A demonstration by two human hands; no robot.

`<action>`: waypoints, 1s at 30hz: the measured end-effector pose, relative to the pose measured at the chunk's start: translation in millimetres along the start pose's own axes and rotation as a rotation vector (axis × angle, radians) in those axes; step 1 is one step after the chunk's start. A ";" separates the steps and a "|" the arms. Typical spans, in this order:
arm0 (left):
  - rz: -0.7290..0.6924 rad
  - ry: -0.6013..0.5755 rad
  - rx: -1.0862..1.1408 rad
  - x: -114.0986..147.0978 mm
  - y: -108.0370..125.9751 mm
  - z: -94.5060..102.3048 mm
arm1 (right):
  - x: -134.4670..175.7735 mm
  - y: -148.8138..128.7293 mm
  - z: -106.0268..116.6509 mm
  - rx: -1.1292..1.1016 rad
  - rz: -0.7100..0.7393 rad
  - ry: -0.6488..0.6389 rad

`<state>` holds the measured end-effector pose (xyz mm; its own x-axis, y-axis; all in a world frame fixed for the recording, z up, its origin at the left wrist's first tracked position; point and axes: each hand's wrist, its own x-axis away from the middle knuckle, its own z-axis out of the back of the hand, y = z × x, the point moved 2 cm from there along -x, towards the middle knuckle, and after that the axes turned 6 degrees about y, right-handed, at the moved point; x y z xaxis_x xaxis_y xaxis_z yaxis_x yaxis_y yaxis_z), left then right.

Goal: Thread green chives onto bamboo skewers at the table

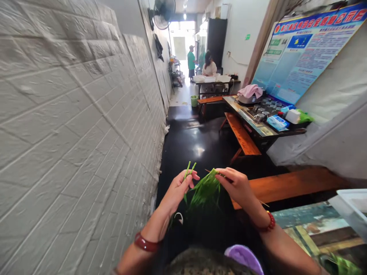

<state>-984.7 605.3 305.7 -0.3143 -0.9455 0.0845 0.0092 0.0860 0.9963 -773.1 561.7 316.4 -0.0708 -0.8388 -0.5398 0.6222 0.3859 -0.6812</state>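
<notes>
Two hands meet near the lower centre of the frame, apart from each other. The left hand is closed in a pinch on two green stalks, whose cut ends point up. The right hand grips one bunch of greens by its top, between thumb and fingers; the blades hang down toward the centre, just beside the left fingertips. One thin stick shows beyond the right hand; how the greens sit on it is unclear.

One bangle circles the left wrist, one bead bracelet the right. At the bottom edge is one purple tub; at lower right, one surface bears one white bin and some leaves.

Three benches stand on the right and toward upper centre. Two people are in the upper centre, near one green bucket.
</notes>
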 end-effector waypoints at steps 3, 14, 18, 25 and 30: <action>0.006 -0.086 0.020 -68.7 1.9 43.8 | -48.3 12.1 -37.5 0.101 -0.019 0.059; -0.028 -0.129 0.007 -312.9 15.7 141.3 | -256.6 95.5 -146.6 0.006 -0.218 0.143; -0.013 -0.081 -0.033 -416.0 9.2 141.5 | -336.2 176.0 -168.3 -0.152 -0.339 0.172; -0.005 0.040 -0.110 -621.6 32.5 97.7 | -508.7 319.1 -163.3 -0.327 -0.308 0.110; 0.015 0.009 -0.120 -755.1 53.3 77.9 | -628.5 399.2 -163.7 -0.254 -0.234 0.082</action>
<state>-820.8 1348.3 293.5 -0.3049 -0.9472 0.0993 0.1272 0.0628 0.9899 -607.8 1305.8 302.8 -0.2574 -0.8861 -0.3855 0.3687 0.2787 -0.8868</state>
